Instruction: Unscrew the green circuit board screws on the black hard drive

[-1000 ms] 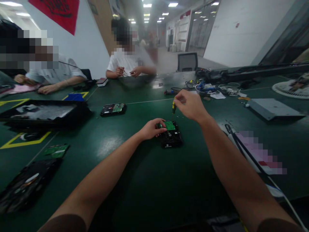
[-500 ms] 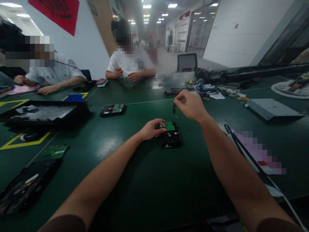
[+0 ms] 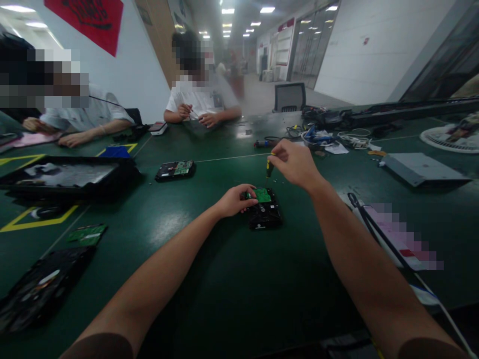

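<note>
A black hard drive point(image 3: 265, 217) lies on the green table in front of me, its green circuit board point(image 3: 264, 195) facing up at the far end. My left hand point(image 3: 238, 200) is closed around the drive's left edge, thumb resting near the board. In my right hand point(image 3: 295, 162) the fingertips pinch the top of a small screwdriver point(image 3: 269, 167) with a dark green and yellow handle. It stands nearly upright over the far edge of the board; whether its tip meets a screw is too small to tell. Several tiny screws point(image 3: 276, 181) lie just beyond the drive.
Another hard drive point(image 3: 175, 170) lies farther left. A black tray point(image 3: 67, 177), a loose circuit board point(image 3: 87, 233) and a larger black drive point(image 3: 47, 286) are at left. Right are a grey metal box point(image 3: 424, 169), cables point(image 3: 318, 135) and a black cord point(image 3: 389, 239). Two people sit across the table.
The screwdriver handle has turned between my right fingertips, showing more yellow. My left hand and the hard drive have stayed put.
</note>
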A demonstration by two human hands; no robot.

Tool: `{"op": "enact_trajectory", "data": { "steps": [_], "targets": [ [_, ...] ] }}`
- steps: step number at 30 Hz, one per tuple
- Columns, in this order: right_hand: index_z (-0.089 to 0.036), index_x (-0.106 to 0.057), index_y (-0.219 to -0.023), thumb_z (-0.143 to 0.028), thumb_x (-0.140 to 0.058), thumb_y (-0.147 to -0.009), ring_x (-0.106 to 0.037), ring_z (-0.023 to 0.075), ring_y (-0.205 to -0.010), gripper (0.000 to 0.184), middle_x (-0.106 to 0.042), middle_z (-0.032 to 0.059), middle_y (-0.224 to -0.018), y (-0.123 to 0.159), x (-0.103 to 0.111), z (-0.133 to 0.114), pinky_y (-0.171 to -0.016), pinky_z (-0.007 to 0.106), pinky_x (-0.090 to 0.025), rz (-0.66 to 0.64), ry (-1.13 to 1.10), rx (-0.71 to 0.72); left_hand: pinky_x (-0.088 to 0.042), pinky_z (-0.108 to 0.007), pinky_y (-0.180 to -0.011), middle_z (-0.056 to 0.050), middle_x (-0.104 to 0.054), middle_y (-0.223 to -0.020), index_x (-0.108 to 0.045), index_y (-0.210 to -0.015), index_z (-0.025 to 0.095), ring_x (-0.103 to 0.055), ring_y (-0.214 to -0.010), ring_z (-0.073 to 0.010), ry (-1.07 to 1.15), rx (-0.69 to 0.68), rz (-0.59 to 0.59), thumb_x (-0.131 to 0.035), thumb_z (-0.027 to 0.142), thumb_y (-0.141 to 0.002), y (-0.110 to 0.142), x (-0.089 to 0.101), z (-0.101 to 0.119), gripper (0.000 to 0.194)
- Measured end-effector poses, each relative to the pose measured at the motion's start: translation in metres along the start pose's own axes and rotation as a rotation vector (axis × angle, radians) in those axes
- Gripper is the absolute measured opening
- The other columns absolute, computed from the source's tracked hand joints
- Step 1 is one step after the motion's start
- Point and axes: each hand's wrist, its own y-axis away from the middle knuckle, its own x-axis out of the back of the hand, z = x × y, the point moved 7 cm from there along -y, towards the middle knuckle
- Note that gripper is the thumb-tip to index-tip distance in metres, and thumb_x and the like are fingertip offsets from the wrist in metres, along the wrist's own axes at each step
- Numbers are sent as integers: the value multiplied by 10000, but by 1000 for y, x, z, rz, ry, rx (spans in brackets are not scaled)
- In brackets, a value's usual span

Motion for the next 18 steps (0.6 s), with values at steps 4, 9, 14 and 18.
{"op": "enact_trajectory", "data": {
  "steps": [4,9,14,18],
  "targets": [
    [-231,-666,-973,-291,-695,-888,-702,248,-907,108,-753,76,-990,0,-1,1,-859,426,-557,-23,33,14,-555,-213,-499,-148,-515,-1534,-645,-1042,156,-619,-616,-36,9,-11,2,-767,318,-909,0,0,1,242],
    [-222,-643,-945,-279,-728,-854,-705,257,-894,136,-749,88,-983,0,2,3,-827,429,-560,21,22,-9,-552,-205,-502,-146,-513,-1540,-644,-1042,155,-623,-625,-36,15,-5,-2,-769,308,-907,0,-1,1,239],
    [-233,-658,-929,-308,-711,-877,-708,257,-906,105,-755,73,-973,0,0,1,-845,439,-558,5,13,-5,-553,-211,-510,-162,-510,-1543,-646,-1054,153,-628,-631,-41,7,1,-6,-766,312,-910,0,0,2,246],
    [-231,-669,-935,-285,-696,-879,-709,258,-910,83,-759,76,-966,-1,1,0,-857,441,-556,-5,24,9,-549,-211,-511,-166,-513,-1541,-649,-1056,154,-626,-626,-41,-9,1,-5,-766,324,-910,0,0,2,253]
  ]
}}
